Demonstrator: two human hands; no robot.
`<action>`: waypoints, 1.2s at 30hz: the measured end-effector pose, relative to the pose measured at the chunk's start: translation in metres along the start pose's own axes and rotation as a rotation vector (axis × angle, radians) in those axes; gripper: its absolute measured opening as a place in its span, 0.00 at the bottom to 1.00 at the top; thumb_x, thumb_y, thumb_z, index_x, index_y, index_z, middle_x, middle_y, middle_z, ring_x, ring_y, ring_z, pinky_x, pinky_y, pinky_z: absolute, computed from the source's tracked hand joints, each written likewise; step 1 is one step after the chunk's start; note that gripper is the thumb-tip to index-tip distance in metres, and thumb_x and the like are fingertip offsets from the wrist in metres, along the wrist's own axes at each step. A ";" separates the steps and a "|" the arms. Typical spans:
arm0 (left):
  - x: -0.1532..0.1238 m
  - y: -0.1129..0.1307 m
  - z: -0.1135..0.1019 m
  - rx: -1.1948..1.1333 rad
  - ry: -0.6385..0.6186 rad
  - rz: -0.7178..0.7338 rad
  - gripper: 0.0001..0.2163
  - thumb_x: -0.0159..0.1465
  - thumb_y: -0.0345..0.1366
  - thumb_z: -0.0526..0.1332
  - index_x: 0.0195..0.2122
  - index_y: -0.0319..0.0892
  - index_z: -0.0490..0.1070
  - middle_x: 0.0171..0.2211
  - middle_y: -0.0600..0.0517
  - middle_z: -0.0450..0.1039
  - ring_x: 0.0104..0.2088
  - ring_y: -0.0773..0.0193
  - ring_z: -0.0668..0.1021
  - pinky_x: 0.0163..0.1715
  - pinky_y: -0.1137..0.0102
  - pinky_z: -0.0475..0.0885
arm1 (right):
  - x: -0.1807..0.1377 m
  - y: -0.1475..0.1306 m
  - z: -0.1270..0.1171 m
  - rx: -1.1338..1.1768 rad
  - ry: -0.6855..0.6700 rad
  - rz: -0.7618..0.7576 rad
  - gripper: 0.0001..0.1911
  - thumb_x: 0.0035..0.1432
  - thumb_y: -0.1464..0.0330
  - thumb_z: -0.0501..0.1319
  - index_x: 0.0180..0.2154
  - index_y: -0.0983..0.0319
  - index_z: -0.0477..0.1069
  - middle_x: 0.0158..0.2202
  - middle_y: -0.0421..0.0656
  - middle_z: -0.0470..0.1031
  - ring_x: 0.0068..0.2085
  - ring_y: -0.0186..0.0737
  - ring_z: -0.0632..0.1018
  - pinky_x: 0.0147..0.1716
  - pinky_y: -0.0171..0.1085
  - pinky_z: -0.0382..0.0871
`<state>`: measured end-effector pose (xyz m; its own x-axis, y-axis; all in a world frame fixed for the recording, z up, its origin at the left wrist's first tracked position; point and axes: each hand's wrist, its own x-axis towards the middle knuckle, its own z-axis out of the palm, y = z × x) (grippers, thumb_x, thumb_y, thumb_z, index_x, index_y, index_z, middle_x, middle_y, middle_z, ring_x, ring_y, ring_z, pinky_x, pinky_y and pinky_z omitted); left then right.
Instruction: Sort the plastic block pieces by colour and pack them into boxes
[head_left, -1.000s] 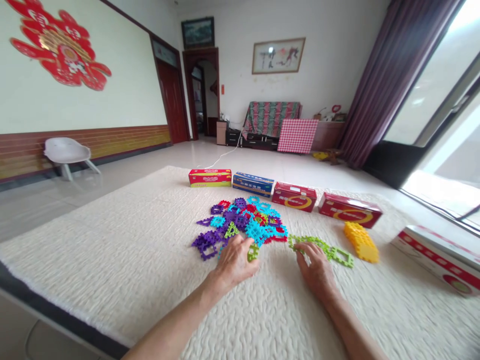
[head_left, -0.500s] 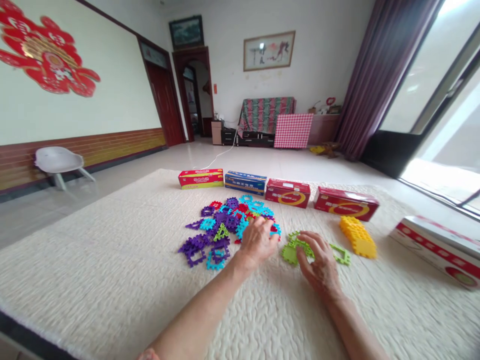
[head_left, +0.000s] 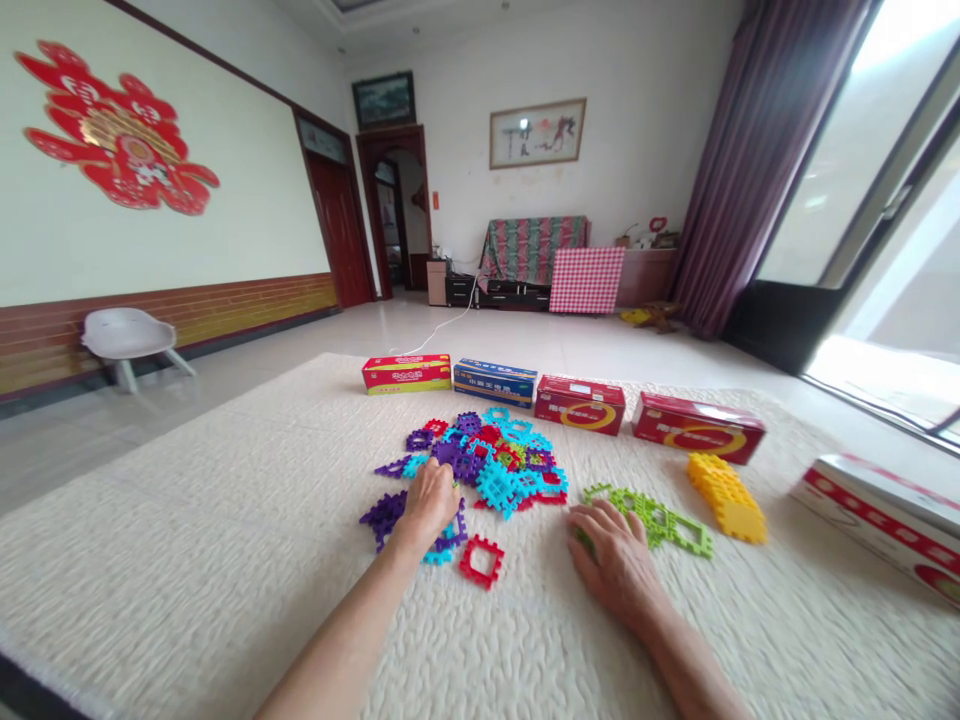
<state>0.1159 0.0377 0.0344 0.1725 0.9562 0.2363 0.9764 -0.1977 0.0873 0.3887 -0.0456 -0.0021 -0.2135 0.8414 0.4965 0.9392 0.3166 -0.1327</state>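
Note:
My left hand (head_left: 427, 503) is closed at the near left of a mixed pile of plastic interlocking tiles (head_left: 504, 484). A bit of green shows at its fingertips, seemingly the green triangular tile (head_left: 455, 485); the rest is hidden. My right hand (head_left: 611, 548) lies with fingers outstretched over the near end of a row of green tiles (head_left: 660, 520), partly covering them. A red square frame tile (head_left: 481, 562) rests on the quilted mat between my hands. Purple tiles (head_left: 384, 515) lie beside my left wrist.
A yellow row of tiles (head_left: 727, 500) lies to the right. Behind the pile stand a red-yellow box (head_left: 407, 375), a blue box (head_left: 495, 384) and red boxes (head_left: 579, 406). A larger white-and-red box (head_left: 877, 520) sits at far right. The quilted mat (head_left: 225, 530) lies beneath everything.
My left hand has moved left across the pile and closed where the green triangle lay. The red square frame now lies apart in front. My right hand has shifted slightly left and down over the green tiles.

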 end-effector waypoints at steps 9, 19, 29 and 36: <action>0.015 0.013 -0.028 -0.030 0.106 0.030 0.14 0.62 0.29 0.48 0.30 0.39 0.74 0.32 0.43 0.75 0.37 0.58 0.76 0.41 0.67 0.68 | 0.000 0.018 0.005 -0.060 0.252 0.149 0.15 0.58 0.70 0.53 0.45 0.57 0.71 0.50 0.47 0.74 0.56 0.55 0.67 0.51 0.61 0.55; 0.060 0.114 -0.013 -0.332 0.072 0.325 0.12 0.62 0.35 0.52 0.38 0.41 0.74 0.40 0.47 0.75 0.42 0.60 0.75 0.45 0.69 0.68 | -0.001 0.017 0.001 0.056 0.326 0.106 0.15 0.56 0.70 0.54 0.47 0.58 0.66 0.48 0.48 0.73 0.53 0.51 0.70 0.49 0.51 0.60; 0.055 0.053 -0.007 -0.028 -0.037 0.349 0.13 0.61 0.37 0.53 0.31 0.39 0.76 0.34 0.44 0.75 0.41 0.56 0.76 0.45 0.64 0.69 | -0.001 0.015 0.002 0.111 0.306 0.108 0.13 0.56 0.71 0.54 0.43 0.57 0.69 0.46 0.47 0.74 0.52 0.51 0.70 0.50 0.52 0.60; 0.079 0.072 -0.004 -0.014 -0.091 0.341 0.12 0.57 0.35 0.58 0.40 0.41 0.75 0.41 0.44 0.74 0.44 0.54 0.75 0.46 0.63 0.69 | 0.000 0.015 0.001 0.134 0.312 0.102 0.12 0.56 0.72 0.55 0.43 0.58 0.69 0.45 0.46 0.74 0.51 0.48 0.70 0.49 0.49 0.61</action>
<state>0.1998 0.0981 0.0633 0.4999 0.8499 0.1666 0.8588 -0.5114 0.0317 0.4026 -0.0408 -0.0050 -0.0089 0.7041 0.7100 0.9033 0.3102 -0.2963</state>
